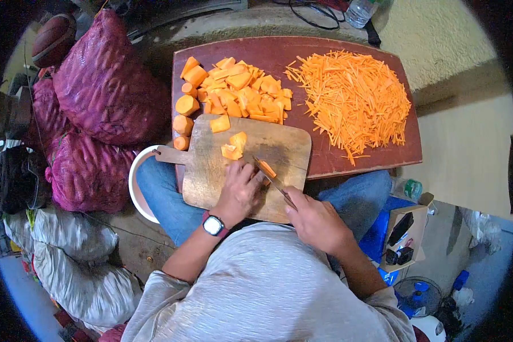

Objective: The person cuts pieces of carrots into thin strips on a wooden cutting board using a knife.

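My right hand (320,221) is closed round the handle of a knife (275,179), its blade pointing up and left over a wooden cutting board (211,185). Beside the blade, my left hand (240,191) presses down with curled fingers on a piece of carrot, mostly hidden under them. A thin orange carrot slice (267,169) shows on the blade's right side. Just above my left fingers lie cut carrot chunks (233,147), and another carrot chunk (220,123) sits near the board's top edge.
The board rests on a dark red table (325,162). Behind it are a heap of carrot chunks (245,85), a row of carrot stubs (187,105) and a pile of carrot shreds (356,102). Filled purple mesh sacks (108,80) stand left, above white sacks (85,279). A white basin (139,194) touches my leg.
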A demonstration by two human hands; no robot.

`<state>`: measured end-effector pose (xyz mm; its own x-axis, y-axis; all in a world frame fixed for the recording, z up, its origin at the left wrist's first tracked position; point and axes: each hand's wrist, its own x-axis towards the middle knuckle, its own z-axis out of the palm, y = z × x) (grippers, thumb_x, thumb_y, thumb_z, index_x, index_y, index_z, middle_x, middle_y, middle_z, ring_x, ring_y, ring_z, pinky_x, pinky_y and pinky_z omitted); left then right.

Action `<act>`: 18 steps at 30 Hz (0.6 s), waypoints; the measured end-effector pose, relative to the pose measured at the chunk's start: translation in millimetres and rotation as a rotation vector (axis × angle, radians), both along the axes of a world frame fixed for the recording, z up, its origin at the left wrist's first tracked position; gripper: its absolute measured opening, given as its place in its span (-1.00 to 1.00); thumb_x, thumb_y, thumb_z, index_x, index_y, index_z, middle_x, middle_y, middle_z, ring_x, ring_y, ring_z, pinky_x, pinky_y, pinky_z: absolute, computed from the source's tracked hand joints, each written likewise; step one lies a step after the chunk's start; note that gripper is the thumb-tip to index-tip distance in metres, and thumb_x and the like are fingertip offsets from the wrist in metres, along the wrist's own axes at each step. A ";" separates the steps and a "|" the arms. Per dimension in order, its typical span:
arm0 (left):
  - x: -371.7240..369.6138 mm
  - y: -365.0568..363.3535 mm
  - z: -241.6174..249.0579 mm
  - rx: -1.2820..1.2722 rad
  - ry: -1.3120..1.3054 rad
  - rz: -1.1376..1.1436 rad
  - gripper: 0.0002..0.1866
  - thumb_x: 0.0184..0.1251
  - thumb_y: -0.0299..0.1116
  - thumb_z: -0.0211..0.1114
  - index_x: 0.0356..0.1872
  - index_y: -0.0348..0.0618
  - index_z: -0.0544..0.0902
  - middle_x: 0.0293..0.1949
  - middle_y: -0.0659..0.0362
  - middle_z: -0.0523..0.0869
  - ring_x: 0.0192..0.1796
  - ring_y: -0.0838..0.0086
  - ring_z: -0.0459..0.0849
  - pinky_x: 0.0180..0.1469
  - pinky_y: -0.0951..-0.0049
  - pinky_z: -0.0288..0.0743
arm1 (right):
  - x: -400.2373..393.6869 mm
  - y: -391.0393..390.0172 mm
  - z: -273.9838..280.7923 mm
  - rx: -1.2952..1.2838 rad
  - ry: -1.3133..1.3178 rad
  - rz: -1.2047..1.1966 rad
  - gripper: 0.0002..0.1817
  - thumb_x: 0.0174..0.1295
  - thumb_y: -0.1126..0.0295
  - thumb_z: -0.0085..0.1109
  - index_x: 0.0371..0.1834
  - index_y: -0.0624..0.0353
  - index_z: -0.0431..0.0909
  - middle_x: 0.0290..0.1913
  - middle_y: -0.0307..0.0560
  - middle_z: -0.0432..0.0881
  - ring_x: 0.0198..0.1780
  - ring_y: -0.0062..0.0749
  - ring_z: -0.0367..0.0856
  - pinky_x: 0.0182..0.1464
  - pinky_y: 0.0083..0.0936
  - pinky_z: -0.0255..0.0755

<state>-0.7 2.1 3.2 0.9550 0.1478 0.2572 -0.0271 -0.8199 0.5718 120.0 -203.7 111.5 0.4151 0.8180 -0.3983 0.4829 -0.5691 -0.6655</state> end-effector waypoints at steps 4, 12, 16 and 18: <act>-3.4 -10.4 -0.9 0.037 -0.056 0.006 -0.36 0.07 -0.49 0.55 0.30 -0.17 0.73 0.16 -0.01 0.62 0.26 -0.08 0.54 0.29 -0.14 0.45 | -3.7 -6.6 1.0 -0.073 0.062 -0.051 -0.56 0.64 0.31 0.17 0.47 0.20 0.42 0.14 0.41 0.77 0.14 0.44 0.75 0.10 0.21 0.67; -0.5 -7.0 -0.7 0.060 -0.067 -0.026 -0.48 0.23 -0.39 0.55 0.26 -0.18 0.74 0.12 -0.03 0.63 0.18 -0.04 0.56 0.22 -0.10 0.45 | -7.9 -9.6 16.1 -0.051 0.060 -0.071 -0.55 0.62 0.33 0.19 0.48 0.20 0.43 0.15 0.41 0.76 0.15 0.45 0.74 0.11 0.21 0.66; 6.4 -10.4 7.3 0.067 -0.064 0.023 -0.59 0.33 -0.35 0.55 0.17 -0.17 0.75 0.05 -0.05 0.62 0.12 -0.02 0.58 0.15 -0.06 0.43 | -7.6 -17.1 6.5 -0.025 0.056 -0.123 -0.50 0.64 0.31 0.15 0.56 0.16 0.38 0.10 0.45 0.76 0.09 0.46 0.77 0.11 0.21 0.68; 7.6 -12.2 10.1 0.079 -0.089 0.051 -0.65 0.35 -0.34 0.58 0.10 -0.18 0.75 -0.01 -0.06 0.60 0.06 -0.01 0.58 0.12 -0.04 0.42 | -6.1 -20.8 -1.9 0.037 0.052 -0.176 -0.51 0.64 0.30 0.16 0.55 0.16 0.41 0.11 0.46 0.76 0.09 0.45 0.78 0.10 0.19 0.68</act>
